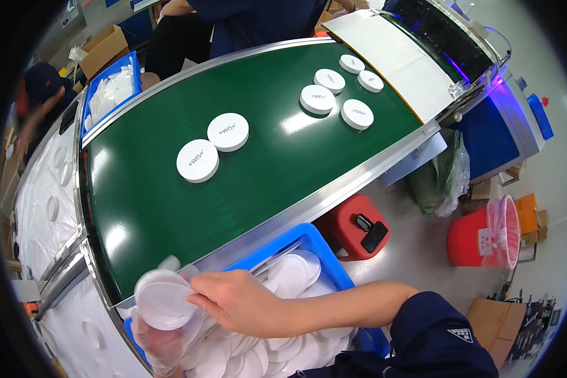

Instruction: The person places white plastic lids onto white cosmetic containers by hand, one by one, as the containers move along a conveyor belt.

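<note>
The right hand (242, 302), bare, pinches the edge of a white disc (159, 295) between thumb and fingers, over the left end of a blue box (339, 264) and beside the near corner of a green belt (170, 217). The left hand (160, 343), in a thin clear glove, is just below the disc, too blurred to tell how its fingers are set. More white discs (299, 349) fill the box, and seven round white lids (228, 132) lie on the belt

A red stool (348, 238) stands on grey floor (416, 252).
</note>
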